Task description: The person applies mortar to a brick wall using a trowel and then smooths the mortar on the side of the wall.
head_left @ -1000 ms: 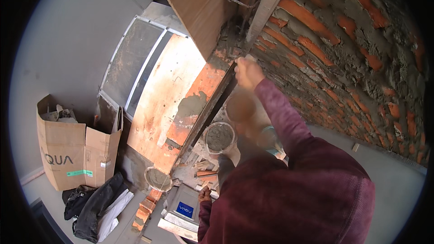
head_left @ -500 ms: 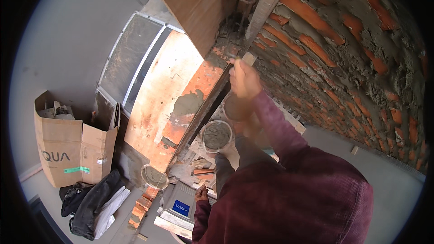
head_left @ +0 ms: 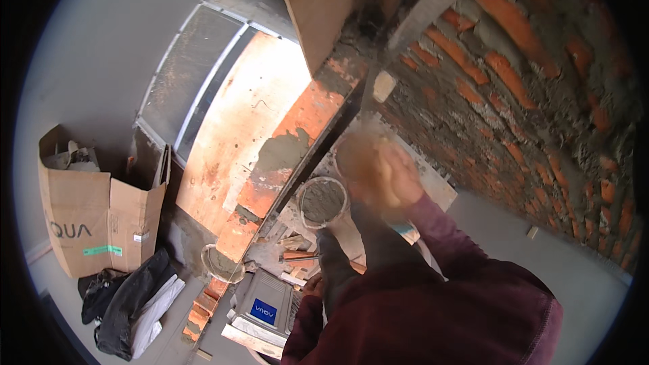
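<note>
My right hand [head_left: 399, 176] is a motion-smeared shape over the platform, with a yellowish blur among its fingers that I cannot make out. Beside it stands a round bucket of grey mortar [head_left: 323, 201]; another round container behind the hand is blurred. A small pale block [head_left: 384, 86] sits higher up, at the corner of the brick wall [head_left: 507, 74] smeared with rough mortar. My left hand [head_left: 313, 285] hangs low beside my leg, near a grey plastic case [head_left: 247, 318]; its fingers are small and partly hidden.
A brick ledge [head_left: 287, 142] runs beside a plywood board [head_left: 216, 142]. A plywood panel [head_left: 314, 0] rises above it. At left are an open cardboard box [head_left: 81, 209] and dark cloths [head_left: 128, 304]. A round container [head_left: 223, 263] and loose brick pieces [head_left: 297, 257] lie low.
My right hand has dropped from the ledge's top corner down toward the buckets, leaving the pale block in view above. The camera view has shifted slightly; my left hand stays low at my side.
</note>
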Demonstrator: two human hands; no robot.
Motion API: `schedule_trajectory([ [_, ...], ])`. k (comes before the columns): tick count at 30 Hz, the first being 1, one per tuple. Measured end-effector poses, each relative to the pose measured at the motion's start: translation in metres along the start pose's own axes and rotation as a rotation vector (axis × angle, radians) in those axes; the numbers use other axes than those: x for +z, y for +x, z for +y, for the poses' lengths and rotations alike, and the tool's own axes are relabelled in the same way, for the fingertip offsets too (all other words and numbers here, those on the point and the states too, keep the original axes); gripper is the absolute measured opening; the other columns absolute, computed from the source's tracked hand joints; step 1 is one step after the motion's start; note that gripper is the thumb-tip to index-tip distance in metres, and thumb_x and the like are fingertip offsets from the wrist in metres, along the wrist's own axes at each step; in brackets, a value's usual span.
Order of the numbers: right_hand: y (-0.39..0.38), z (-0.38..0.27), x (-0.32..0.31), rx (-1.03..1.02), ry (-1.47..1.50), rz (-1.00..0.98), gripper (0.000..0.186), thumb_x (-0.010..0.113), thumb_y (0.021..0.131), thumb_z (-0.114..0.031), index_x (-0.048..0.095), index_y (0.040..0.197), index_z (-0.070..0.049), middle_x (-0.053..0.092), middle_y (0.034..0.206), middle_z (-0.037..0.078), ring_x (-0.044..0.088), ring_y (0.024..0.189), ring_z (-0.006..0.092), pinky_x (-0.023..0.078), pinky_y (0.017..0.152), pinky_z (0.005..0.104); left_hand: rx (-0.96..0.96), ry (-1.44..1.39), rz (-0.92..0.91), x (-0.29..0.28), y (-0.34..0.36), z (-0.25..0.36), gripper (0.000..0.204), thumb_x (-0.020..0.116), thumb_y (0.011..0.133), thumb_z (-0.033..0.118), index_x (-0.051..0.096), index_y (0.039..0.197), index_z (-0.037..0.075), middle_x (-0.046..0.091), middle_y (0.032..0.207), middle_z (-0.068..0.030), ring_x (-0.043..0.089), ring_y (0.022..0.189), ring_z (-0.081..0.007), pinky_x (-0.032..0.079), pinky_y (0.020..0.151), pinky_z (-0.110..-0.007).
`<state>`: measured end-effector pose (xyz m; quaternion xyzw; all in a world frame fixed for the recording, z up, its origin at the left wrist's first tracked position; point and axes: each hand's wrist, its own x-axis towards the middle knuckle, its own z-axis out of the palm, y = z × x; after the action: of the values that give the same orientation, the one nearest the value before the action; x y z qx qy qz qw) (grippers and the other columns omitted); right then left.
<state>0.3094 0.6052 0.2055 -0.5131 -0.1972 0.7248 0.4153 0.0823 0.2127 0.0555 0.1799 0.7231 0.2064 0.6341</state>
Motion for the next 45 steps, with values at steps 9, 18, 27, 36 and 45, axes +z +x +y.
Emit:
schedule_trajectory([
  [9,0.038,0.159,-0.206,0.241,-1.876,0.055,0.027,0.053,0.08,-0.016,0.057,0.105,-0.008,0.065,0.093,0.019,0.064,0.086,0.0327,0.05,0.074,0.0434,0.115,0.892,-0.194,0.018,0.056,-0.072,0.086,0.076,0.062,0.049,0.041,0.135,0.018,0.023,0.144,-0.0217,0.023,0.132,-0.0419,0.027,0.106,-0.051],
  [18,0.239,0.344,-0.286,0.181,-1.975,0.278,0.019,0.047,0.087,-0.018,0.063,0.093,-0.01,0.063,0.097,0.014,0.06,0.095,0.0286,0.047,0.083,0.04,0.039,1.037,-0.102,-0.004,0.091,-0.101,0.063,0.075,0.061,0.038,0.059,0.118,0.018,0.037,0.139,-0.0135,0.03,0.129,-0.0362,0.03,0.106,-0.045],
  [27,0.214,0.504,-0.255,0.193,-0.702,0.429,0.016,0.061,0.08,-0.012,0.059,0.091,0.0,0.06,0.081,0.007,0.059,0.075,0.0178,0.047,0.066,0.03,0.057,1.057,-0.129,-0.02,0.1,-0.083,0.057,0.072,0.064,0.035,0.059,0.117,0.019,0.041,0.136,-0.0124,0.03,0.13,-0.0371,0.029,0.106,-0.047],
  [36,0.18,0.504,-0.261,0.038,-0.364,0.569,0.026,0.061,0.074,-0.008,0.062,0.099,0.0,0.057,0.067,0.003,0.05,0.05,0.0093,0.04,0.041,0.0247,0.08,1.085,-0.217,-0.03,0.113,-0.067,0.061,0.074,0.065,0.032,0.058,0.12,0.015,0.038,0.138,-0.0147,0.029,0.129,-0.0385,0.029,0.107,-0.045],
  [45,0.073,0.399,-0.211,0.042,-0.573,0.522,0.022,0.06,0.078,-0.012,0.059,0.097,-0.001,0.052,0.061,0.002,0.046,0.042,0.0089,0.038,0.036,0.0258,0.096,1.086,-0.208,-0.035,0.109,-0.069,0.061,0.074,0.065,0.033,0.057,0.121,0.013,0.038,0.138,-0.0154,0.031,0.129,-0.0381,0.03,0.106,-0.045],
])
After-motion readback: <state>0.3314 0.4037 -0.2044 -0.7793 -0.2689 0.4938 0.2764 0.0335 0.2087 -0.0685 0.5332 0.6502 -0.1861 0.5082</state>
